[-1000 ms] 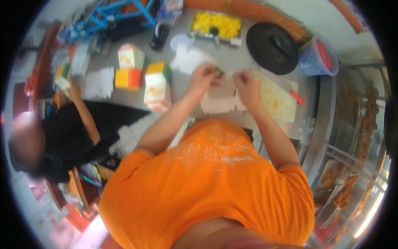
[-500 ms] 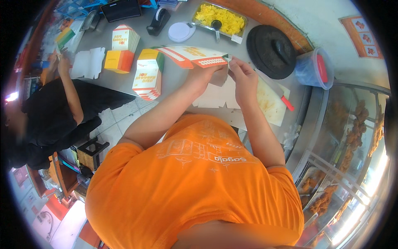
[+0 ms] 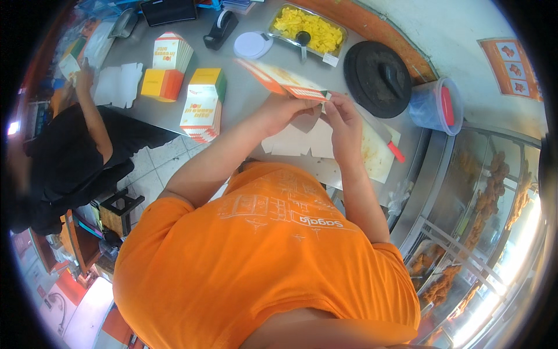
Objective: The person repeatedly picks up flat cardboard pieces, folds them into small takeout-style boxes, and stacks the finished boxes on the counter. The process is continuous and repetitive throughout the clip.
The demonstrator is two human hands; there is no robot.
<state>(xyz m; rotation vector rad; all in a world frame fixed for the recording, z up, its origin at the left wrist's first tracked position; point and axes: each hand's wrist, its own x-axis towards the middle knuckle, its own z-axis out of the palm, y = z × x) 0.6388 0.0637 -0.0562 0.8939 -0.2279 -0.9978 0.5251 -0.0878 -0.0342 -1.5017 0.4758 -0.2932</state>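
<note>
Over the steel counter I hold a partly folded cardboard food box (image 3: 283, 80), white and orange outside, tilted with its printed side up. My left hand (image 3: 285, 111) is closed round its lower edge. The fingers of my right hand (image 3: 344, 113) pinch its right corner, where a flap bends down. Both thumbs meet close to that corner. Beneath my hands lie flat white box blanks (image 3: 290, 142). To my left stand a stack of nested printed boxes (image 3: 200, 110), another nested stack (image 3: 171, 51) and a yellow and orange box (image 3: 161, 84).
At right, a red-handled knife (image 3: 381, 132) lies on a stained cutting board (image 3: 378, 157). Behind are a black lid (image 3: 375, 70), a clear tub (image 3: 427, 107), a tray of yellow food (image 3: 308, 29), a white round scale (image 3: 252, 45) and a tape dispenser (image 3: 221, 32). A co-worker (image 3: 75, 145) handles a box at left.
The box in my hands has tipped steeper, its printed face now seen more edge-on. My right hand has shifted slightly down and right. The co-worker's box has moved left.
</note>
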